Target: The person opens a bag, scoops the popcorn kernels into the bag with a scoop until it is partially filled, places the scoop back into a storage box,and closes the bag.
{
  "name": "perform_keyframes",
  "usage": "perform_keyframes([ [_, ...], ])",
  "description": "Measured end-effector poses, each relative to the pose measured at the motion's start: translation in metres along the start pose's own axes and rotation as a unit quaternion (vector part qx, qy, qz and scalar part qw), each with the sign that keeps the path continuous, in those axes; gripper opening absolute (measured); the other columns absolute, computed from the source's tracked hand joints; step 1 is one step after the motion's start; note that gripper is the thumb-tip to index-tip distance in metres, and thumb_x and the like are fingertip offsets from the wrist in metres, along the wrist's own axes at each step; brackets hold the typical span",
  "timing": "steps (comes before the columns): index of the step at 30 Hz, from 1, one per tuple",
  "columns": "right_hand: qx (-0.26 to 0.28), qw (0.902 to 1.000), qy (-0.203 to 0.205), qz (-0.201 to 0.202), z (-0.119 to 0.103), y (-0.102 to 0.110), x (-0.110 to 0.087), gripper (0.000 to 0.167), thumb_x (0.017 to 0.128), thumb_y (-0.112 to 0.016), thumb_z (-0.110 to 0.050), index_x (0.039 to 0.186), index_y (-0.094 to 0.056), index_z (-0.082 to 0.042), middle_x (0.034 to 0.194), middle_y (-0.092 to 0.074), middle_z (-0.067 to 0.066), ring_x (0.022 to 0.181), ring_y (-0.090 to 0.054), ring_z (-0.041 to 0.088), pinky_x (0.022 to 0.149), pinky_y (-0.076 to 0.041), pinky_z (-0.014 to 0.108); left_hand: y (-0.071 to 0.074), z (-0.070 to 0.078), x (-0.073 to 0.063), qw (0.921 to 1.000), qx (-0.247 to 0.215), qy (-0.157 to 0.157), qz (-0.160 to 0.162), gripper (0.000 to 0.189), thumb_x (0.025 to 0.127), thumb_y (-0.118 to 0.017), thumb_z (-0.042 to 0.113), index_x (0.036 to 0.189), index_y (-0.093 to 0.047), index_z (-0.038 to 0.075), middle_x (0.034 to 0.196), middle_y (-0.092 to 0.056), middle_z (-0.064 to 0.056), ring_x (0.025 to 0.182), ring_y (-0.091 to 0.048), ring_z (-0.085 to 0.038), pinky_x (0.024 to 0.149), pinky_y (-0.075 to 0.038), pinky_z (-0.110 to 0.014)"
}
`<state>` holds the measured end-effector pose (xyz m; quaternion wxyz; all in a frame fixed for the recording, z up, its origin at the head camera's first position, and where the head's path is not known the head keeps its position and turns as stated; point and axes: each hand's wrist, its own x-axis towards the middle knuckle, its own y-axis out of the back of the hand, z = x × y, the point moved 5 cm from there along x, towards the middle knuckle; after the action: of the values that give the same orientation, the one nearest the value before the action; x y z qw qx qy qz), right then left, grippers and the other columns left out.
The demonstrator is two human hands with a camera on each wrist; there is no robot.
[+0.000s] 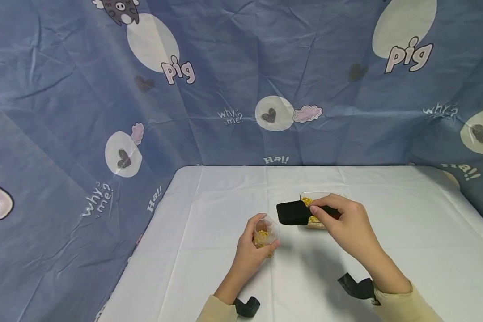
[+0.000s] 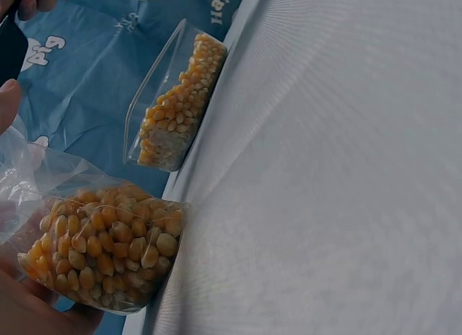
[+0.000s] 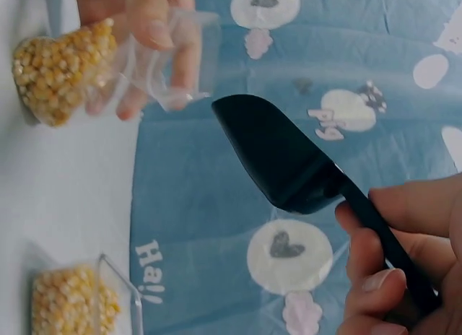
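Note:
My left hand (image 1: 251,252) grips a clear plastic bag (image 2: 108,241) around its upper part, its mouth held open. Yellow corn kernels (image 3: 61,71) fill the bag's lower part, which stands at the table surface. In my right hand (image 1: 352,226) is a small black scoop (image 3: 278,151), pinched by its handle between thumb and fingers. The scoop's blade hangs in the air to the right of the bag's mouth, apart from it. Behind the scoop sits a clear rectangular container (image 2: 177,97) of corn kernels, partly covered by the scoop and right hand in the head view.
A white cloth covers the table (image 1: 209,201). Blue printed fabric (image 1: 233,143) hangs behind it and along the left side. Black straps (image 1: 358,286) are on both wrists, by the beige sleeves.

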<state>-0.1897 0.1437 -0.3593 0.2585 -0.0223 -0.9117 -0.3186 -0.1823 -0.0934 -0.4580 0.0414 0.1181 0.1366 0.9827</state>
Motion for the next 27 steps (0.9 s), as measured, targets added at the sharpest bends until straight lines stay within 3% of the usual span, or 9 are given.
perform_keyframes([
  [8, -0.014, 0.9975, -0.058, 0.037, 0.022, 0.021, 0.005, 0.011, 0.096, -0.072, -0.031, 0.100, -0.078, -0.023, 0.096, -0.072, -0.007, 0.059, -0.051, 0.015, 0.051, -0.041, 0.027, 0.001, 0.002, 0.000, 1.0000, 0.002, 0.001, -0.002, 0.074, 0.083, -0.084, 0.012, 0.146, -0.045, 0.015, 0.130, -0.059, -0.008, 0.121, -0.056, -0.026, 0.101, -0.042, -0.051],
  [12, -0.032, 0.9949, -0.085, 0.043, 0.034, 0.027, 0.007, 0.017, 0.097, -0.070, -0.033, 0.103, -0.078, -0.019, 0.083, -0.070, -0.002, 0.056, -0.049, 0.017, 0.049, -0.039, 0.028, 0.002, 0.004, -0.001, 1.0000, 0.001, -0.003, -0.006, 0.073, 0.084, -0.084, 0.012, 0.146, -0.045, 0.012, 0.131, -0.059, -0.010, 0.122, -0.056, -0.028, 0.101, -0.042, -0.052],
  [15, -0.042, 0.9933, -0.099, 0.042, 0.042, 0.030, 0.008, 0.020, 0.097, -0.069, -0.035, 0.104, -0.078, -0.018, 0.074, -0.067, 0.000, 0.051, -0.046, 0.018, 0.047, -0.037, 0.030, 0.002, 0.005, -0.001, 1.0000, 0.001, -0.005, -0.008, 0.074, 0.084, -0.083, 0.011, 0.146, -0.044, 0.011, 0.131, -0.059, -0.011, 0.123, -0.056, -0.028, 0.101, -0.042, -0.052],
  [19, -0.055, 0.9920, -0.107, 0.038, 0.050, 0.033, 0.009, 0.022, 0.098, -0.068, -0.037, 0.104, -0.078, -0.018, 0.080, -0.070, 0.000, 0.050, -0.045, 0.018, 0.049, -0.037, 0.031, 0.001, 0.004, -0.001, 1.0000, 0.002, -0.003, -0.007, 0.074, 0.084, -0.083, 0.012, 0.147, -0.044, 0.012, 0.130, -0.059, -0.009, 0.122, -0.056, -0.027, 0.101, -0.042, -0.051],
  [25, -0.071, 0.9898, -0.122, 0.022, 0.062, 0.036, 0.011, 0.025, 0.100, -0.064, -0.038, 0.105, -0.077, -0.016, 0.068, -0.064, 0.003, 0.049, -0.045, 0.018, 0.047, -0.036, 0.032, 0.001, 0.002, -0.001, 1.0000, 0.000, 0.002, -0.008, 0.074, 0.085, -0.083, 0.013, 0.147, -0.044, 0.014, 0.130, -0.059, -0.008, 0.123, -0.056, -0.026, 0.101, -0.043, -0.050],
  [27, -0.079, 0.9887, -0.126, 0.018, 0.066, 0.036, 0.011, 0.026, 0.100, -0.064, -0.037, 0.105, -0.077, -0.016, 0.073, -0.067, 0.005, 0.050, -0.045, 0.019, 0.047, -0.036, 0.033, 0.001, 0.003, -0.001, 1.0000, 0.000, 0.004, -0.007, 0.073, 0.084, -0.083, 0.013, 0.146, -0.044, 0.015, 0.130, -0.059, -0.008, 0.122, -0.056, -0.026, 0.101, -0.043, -0.050],
])
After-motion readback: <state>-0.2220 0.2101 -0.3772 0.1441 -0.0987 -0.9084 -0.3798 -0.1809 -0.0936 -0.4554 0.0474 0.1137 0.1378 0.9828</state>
